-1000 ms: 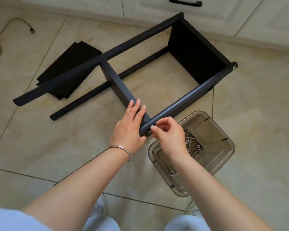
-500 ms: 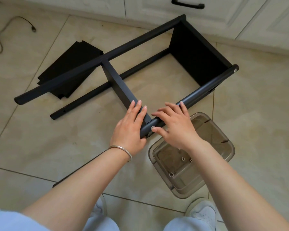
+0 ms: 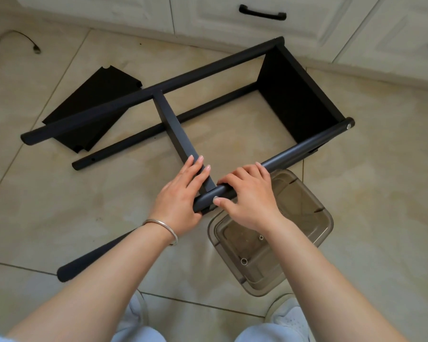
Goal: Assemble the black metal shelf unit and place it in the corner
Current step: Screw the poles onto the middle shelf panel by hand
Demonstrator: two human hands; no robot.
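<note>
Black metal makes up the half-built shelf unit (image 3: 292, 95), which lies on its side on the beige tiled floor (image 3: 368, 193), in front of the white cabinets (image 3: 257, 33). One shelf panel (image 3: 181, 134) runs edge-up across the frame from the far post (image 3: 158, 92) to the near post (image 3: 294, 151), and a larger panel closes the frame at the right end. The left hand (image 3: 181, 196) lies with fingers straight along the near end of the shelf panel, its palm against the post's end; a silver bangle (image 3: 163, 227) circles that wrist. The right hand (image 3: 247, 196) curls over the near post just beside it, fingers on top and thumb pressed to the post's front side. A loose post (image 3: 124, 153) lies on the floor within the frame, another (image 3: 84, 260) shows beneath the left forearm, and spare black panels (image 3: 89, 107) lie flat behind the far post. A clear brownish plastic bin (image 3: 314, 233) stands just under the right wrist with a few small metal fittings (image 3: 244, 261) in its bottom. A dark cable (image 3: 22, 38) trails at the upper left.
</note>
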